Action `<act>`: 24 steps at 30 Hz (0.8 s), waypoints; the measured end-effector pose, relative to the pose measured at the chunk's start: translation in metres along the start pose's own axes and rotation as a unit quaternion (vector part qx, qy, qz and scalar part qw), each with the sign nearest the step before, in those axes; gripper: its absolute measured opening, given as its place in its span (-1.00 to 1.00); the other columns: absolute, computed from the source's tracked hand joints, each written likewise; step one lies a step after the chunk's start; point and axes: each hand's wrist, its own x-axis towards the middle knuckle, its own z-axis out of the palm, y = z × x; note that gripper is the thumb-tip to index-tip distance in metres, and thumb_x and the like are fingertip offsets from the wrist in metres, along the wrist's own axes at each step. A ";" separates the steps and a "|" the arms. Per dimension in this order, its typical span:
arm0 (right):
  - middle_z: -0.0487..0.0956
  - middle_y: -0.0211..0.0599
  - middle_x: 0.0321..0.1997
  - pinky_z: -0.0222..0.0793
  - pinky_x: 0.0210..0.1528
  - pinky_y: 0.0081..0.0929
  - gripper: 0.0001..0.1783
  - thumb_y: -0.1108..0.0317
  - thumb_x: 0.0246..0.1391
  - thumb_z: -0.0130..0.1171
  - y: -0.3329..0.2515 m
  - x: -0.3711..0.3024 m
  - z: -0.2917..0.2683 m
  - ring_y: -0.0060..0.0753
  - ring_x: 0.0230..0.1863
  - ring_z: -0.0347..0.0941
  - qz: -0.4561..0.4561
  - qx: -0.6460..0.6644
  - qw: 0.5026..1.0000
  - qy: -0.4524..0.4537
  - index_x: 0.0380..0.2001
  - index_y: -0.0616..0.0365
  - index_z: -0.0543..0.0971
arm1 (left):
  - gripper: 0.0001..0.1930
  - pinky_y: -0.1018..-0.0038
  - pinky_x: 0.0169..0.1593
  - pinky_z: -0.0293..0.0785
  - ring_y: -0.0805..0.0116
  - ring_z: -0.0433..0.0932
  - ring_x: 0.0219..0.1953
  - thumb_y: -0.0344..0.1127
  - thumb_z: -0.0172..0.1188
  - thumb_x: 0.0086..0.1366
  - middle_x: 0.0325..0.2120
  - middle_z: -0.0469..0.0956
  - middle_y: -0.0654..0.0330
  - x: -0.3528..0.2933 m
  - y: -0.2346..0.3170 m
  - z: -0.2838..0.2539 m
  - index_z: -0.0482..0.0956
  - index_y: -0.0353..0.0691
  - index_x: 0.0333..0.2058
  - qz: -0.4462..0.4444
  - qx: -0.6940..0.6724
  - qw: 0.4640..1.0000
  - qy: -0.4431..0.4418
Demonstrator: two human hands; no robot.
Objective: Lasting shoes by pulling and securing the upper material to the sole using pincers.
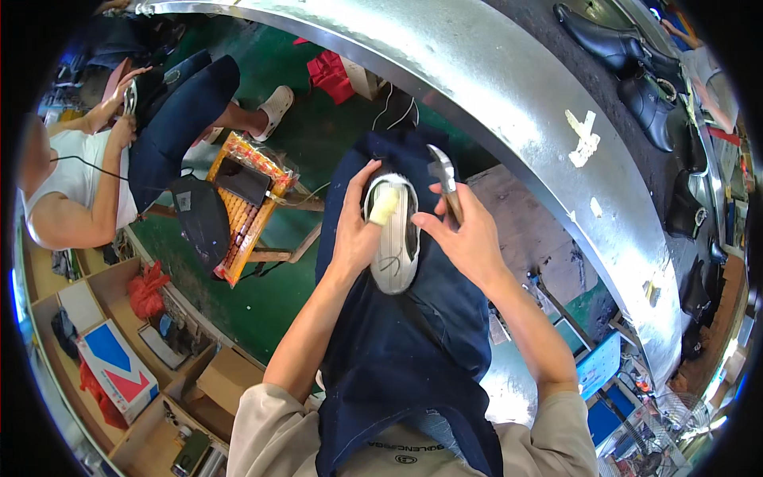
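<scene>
A shoe (395, 258) lies on my dark-aproned lap, its pale underside facing up and a dark curved mark near the closer end. My left hand (362, 230) grips it from the left side. A yellow cover (385, 205), seemingly wrapped round that hand's thumb, presses on the underside. In my right hand (469, 234) is a hammer (451, 197), held by its handle just right of the shoe. Its metal head points up and away from me, apart from the shoe.
A curved metal conveyor edge (509, 87) arcs along the far and right sides, with black shoes (648, 107) beyond it. At left, a seated co-worker (87, 175) handles a shoe. A bamboo stool (242, 207) bears a phone (244, 181). Wooden compartments (151, 397) stand lower left.
</scene>
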 end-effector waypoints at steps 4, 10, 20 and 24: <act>0.63 -0.37 -0.28 0.48 -0.30 -0.39 -0.61 0.18 0.12 0.43 0.001 0.017 0.008 -0.35 -0.42 0.57 -0.070 -0.016 0.997 0.023 -0.05 0.09 0.59 | -0.46 0.34 0.37 0.32 0.23 0.35 0.38 -0.29 0.15 0.47 0.39 0.32 0.06 -0.004 0.013 -0.010 0.31 -0.15 0.37 0.082 0.091 0.992 -0.036; 0.64 -0.26 -0.23 0.51 -0.29 -0.28 -0.75 0.34 0.16 0.33 0.008 0.027 0.033 -0.10 -0.33 0.63 -0.140 -0.053 0.980 0.134 -0.12 0.14 0.58 | -0.47 0.36 0.34 0.34 0.31 0.38 0.36 -0.24 0.15 0.49 0.39 0.33 0.07 0.007 0.020 -0.010 0.32 -0.17 0.37 0.055 0.103 0.992 -0.042; 0.69 -0.21 -0.12 0.59 -0.24 -0.52 -0.58 0.12 0.53 -0.07 -0.005 -0.027 0.011 -0.49 -0.17 0.65 0.193 0.255 0.922 -0.217 0.19 0.21 0.45 | -0.47 0.28 0.44 0.21 0.10 0.29 0.44 -0.26 0.12 0.47 0.39 0.33 0.02 0.009 0.000 -0.013 0.34 -0.18 0.37 0.076 0.067 0.994 -0.027; 0.70 -0.21 -0.14 0.58 -0.30 -0.55 -0.57 0.10 0.52 -0.09 -0.002 -0.011 0.004 -0.48 -0.23 0.64 0.198 0.302 0.903 -0.233 0.17 0.22 0.47 | -0.48 0.26 0.50 0.09 0.07 0.19 0.50 -0.24 0.06 0.50 0.43 0.27 -0.01 0.007 0.008 -0.007 0.32 -0.19 0.38 0.109 0.054 0.992 -0.026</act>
